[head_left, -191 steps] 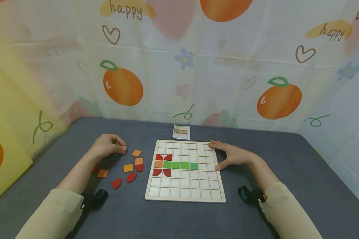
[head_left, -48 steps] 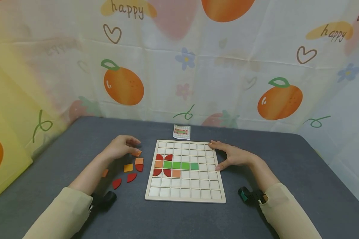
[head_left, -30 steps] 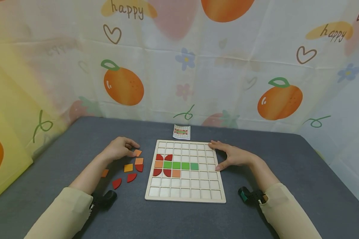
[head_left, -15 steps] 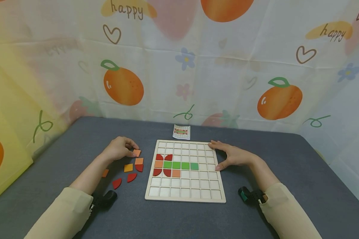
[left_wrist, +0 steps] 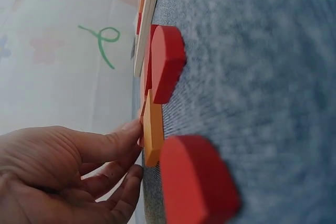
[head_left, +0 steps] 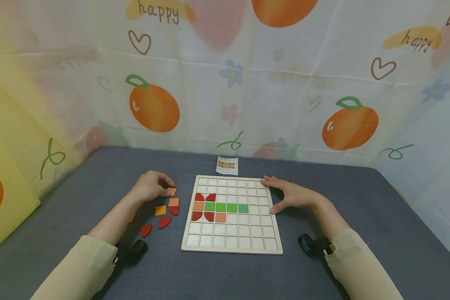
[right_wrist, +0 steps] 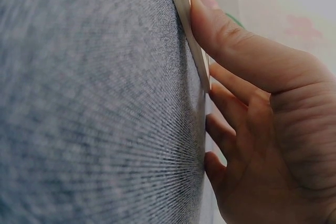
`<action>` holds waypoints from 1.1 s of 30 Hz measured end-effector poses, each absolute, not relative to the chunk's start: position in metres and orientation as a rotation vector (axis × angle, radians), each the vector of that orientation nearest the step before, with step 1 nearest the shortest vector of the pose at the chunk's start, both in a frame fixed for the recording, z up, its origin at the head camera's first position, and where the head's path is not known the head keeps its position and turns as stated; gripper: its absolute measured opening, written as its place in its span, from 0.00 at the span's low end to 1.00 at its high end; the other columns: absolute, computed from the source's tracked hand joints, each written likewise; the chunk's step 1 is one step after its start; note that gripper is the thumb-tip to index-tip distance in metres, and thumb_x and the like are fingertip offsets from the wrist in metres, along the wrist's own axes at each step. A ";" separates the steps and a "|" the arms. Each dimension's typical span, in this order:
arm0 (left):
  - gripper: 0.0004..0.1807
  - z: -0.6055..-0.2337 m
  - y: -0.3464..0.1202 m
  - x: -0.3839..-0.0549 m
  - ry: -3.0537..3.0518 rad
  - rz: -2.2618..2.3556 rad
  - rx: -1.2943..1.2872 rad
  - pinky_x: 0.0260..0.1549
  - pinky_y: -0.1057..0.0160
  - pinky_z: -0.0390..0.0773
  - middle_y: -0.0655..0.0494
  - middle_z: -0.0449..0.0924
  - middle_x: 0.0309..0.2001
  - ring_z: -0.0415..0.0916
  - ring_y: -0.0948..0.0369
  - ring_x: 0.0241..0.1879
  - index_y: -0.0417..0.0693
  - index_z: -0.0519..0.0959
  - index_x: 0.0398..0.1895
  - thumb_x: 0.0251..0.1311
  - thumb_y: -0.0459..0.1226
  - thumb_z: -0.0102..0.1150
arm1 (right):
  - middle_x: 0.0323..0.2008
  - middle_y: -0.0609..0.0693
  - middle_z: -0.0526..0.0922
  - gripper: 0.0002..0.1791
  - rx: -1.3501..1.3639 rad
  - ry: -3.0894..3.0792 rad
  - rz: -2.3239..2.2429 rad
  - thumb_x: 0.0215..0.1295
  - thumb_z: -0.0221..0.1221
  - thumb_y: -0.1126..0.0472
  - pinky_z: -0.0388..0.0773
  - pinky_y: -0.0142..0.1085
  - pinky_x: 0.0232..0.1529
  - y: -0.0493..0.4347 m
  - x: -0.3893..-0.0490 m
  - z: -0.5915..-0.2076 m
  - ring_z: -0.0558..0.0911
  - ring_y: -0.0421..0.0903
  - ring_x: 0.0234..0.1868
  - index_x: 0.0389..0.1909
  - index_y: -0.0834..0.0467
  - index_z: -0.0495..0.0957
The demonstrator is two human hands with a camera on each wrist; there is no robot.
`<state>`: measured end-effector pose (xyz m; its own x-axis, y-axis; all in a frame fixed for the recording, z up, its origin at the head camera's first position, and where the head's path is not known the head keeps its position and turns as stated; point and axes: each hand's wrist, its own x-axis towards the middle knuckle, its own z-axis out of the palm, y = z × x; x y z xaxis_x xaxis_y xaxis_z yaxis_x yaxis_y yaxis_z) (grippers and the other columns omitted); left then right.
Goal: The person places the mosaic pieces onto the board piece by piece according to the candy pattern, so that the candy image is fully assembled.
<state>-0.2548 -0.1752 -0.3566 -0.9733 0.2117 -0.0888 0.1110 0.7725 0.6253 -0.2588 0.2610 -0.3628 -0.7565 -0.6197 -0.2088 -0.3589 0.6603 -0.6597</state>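
My left hand is left of the board and pinches a light-orange square tile between thumb and fingertips, close over the table. In the left wrist view that tile is mostly hidden behind an amber tile. My right hand rests on the right edge of the white gridded board, thumb and fingers spread. The right wrist view shows the thumb over the board's rim. On the board, a row of green squares runs from an orange square, red quarter-circles stand around it, and another orange square lies below.
Loose on the table left of the board are an orange square, an amber square and several red quarter-circles. Another orange tile is partly behind the left forearm. A small pattern card lies beyond the board.
Since the oldest frame, an orange square has come onto the board below the green row. My left hand has moved right and now pinches another orange tile, turned slightly. The right hand stays put.
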 end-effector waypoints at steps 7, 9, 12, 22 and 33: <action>0.13 -0.357 -0.175 -0.255 2.804 0.943 0.236 0.46 0.52 0.79 0.40 0.84 0.50 0.78 0.46 0.51 0.40 0.85 0.46 0.57 0.34 0.68 | 0.80 0.60 0.40 0.56 -0.765 2.462 -0.851 0.53 0.73 0.49 0.37 0.70 0.72 0.261 -0.259 -0.363 0.36 0.65 0.80 0.78 0.56 0.51; 0.13 -0.357 -0.175 -0.255 2.809 0.931 0.231 0.47 0.51 0.79 0.40 0.84 0.51 0.77 0.45 0.52 0.40 0.85 0.46 0.58 0.35 0.68 | 0.80 0.61 0.41 0.56 -0.768 2.465 -0.850 0.53 0.73 0.49 0.37 0.70 0.72 0.261 -0.259 -0.364 0.36 0.66 0.80 0.78 0.56 0.51; 0.12 -0.358 -0.174 -0.254 2.818 0.929 0.233 0.47 0.51 0.79 0.40 0.84 0.49 0.77 0.45 0.50 0.41 0.85 0.44 0.58 0.34 0.68 | 0.80 0.61 0.41 0.57 -0.774 2.467 -0.848 0.52 0.73 0.49 0.37 0.70 0.72 0.262 -0.260 -0.365 0.36 0.66 0.80 0.78 0.57 0.51; 0.10 -0.356 -0.173 -0.251 2.806 0.968 0.291 0.39 0.59 0.79 0.44 0.85 0.41 0.78 0.53 0.41 0.38 0.84 0.43 0.58 0.30 0.66 | 0.80 0.59 0.40 0.57 -0.762 2.475 -0.835 0.53 0.73 0.48 0.36 0.69 0.73 0.262 -0.260 -0.365 0.35 0.64 0.80 0.78 0.56 0.51; 0.08 -0.355 -0.173 -0.249 2.819 0.958 0.339 0.37 0.61 0.78 0.45 0.83 0.37 0.76 0.55 0.38 0.38 0.83 0.40 0.58 0.30 0.66 | 0.80 0.61 0.41 0.57 -0.780 2.473 -0.839 0.52 0.73 0.48 0.37 0.69 0.73 0.262 -0.261 -0.365 0.36 0.66 0.80 0.78 0.57 0.51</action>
